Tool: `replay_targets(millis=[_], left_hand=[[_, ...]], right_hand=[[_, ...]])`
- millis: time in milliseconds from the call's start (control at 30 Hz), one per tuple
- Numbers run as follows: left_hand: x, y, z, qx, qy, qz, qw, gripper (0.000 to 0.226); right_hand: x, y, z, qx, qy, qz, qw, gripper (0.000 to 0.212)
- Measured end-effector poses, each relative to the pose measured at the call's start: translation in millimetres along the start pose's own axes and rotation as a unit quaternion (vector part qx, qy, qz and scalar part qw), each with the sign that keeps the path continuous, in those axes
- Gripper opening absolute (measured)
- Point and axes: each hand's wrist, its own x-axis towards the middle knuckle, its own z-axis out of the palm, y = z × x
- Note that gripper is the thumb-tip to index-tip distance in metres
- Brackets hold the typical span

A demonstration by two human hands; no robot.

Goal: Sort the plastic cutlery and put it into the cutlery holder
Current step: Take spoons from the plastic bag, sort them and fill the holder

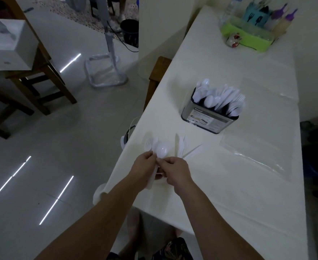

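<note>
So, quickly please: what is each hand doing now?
Left hand: holds a bunch of white plastic cutlery.
Right hand: pinches the handle of the spoon in that bunch.

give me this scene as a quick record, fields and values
left hand: grips a bunch of white forks and a spoon
right hand: pinches that spoon's handle
loose cutlery: knives on the table beside the hands
holder: metal, upright, already packed with white cutlery
table: white cloth
</note>
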Motion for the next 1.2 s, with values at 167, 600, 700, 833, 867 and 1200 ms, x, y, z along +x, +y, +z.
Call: replay_targets(millis=[167,600,700,833,867,1200], left_hand=[[-3.9,4.1,11.2,0.047,-0.034,0.023,0.998,0.032],[3.3,28.4,38.2,0.049,-0.044,0.112,0.991,0.034],[3.7,42.7,48.6,0.121,-0.067,0.156,0.978,0.040],[9.9,62.9,65.0,0.155,-0.080,0.212,0.962,0.037],[13.2,67.6,69.1,0.161,-0.078,0.228,0.957,0.033],[34.5,98.9,85.3,0.237,0.063,0.285,0.926,0.032]], right_hand=[[3.6,-0.9,-13.1,-0.006,0.027,0.003,1.000,0.028],[17.8,-34.3,-58.5,-0.008,0.068,-0.061,0.996,0.032],[28.6,-62.2,-87.8,-0.096,0.062,-0.163,0.980,0.024],[32.6,-99.7,-120.8,-0.187,0.011,-0.201,0.962,0.010],[32.4,-107.0,-126.3,-0.206,0.003,-0.207,0.957,0.010],[37.2,-173.8,-160.7,-0.380,0.188,-0.393,0.816,0.020]])
